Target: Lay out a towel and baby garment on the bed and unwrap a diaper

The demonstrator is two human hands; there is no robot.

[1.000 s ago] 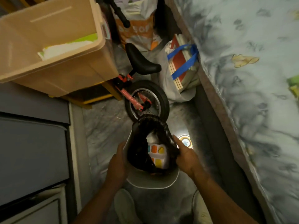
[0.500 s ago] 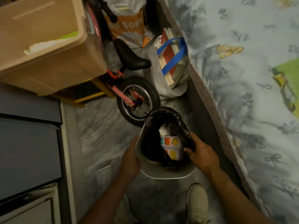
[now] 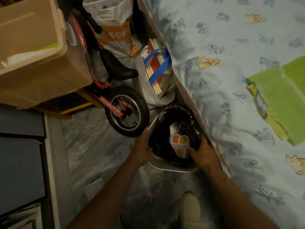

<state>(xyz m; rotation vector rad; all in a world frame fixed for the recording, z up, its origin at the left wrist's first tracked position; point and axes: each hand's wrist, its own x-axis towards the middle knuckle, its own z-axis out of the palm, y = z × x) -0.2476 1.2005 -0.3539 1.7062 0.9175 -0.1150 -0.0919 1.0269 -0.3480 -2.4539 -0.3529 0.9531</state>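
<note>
Both my hands grip a small white bin [image 3: 173, 167] lined with a black bag [image 3: 175, 113], down on the floor beside the bed. My left hand [image 3: 142, 148] clasps its left rim and my right hand [image 3: 202, 152] holds its right rim against the mattress edge. Inside the bag lies a white wrapper with coloured squares [image 3: 179, 143]. On the bed [image 3: 222, 71], with its pale flowered sheet, a green towel [image 3: 283, 96] lies spread at the right. No baby garment is in view.
A pink balance bike [image 3: 127, 109] stands just beyond the bin. Behind it are a blue-handled bag of books [image 3: 156, 75] and an orange and white plastic bag [image 3: 115, 35]. A beige storage box [image 3: 38, 60] and grey drawers [image 3: 21, 162] line the left. My shoe [image 3: 189, 210] rests below.
The bin has moved right, up against the bed's edge, with both hands staying on its rim. The view has swung right, bringing the green towel into sight.
</note>
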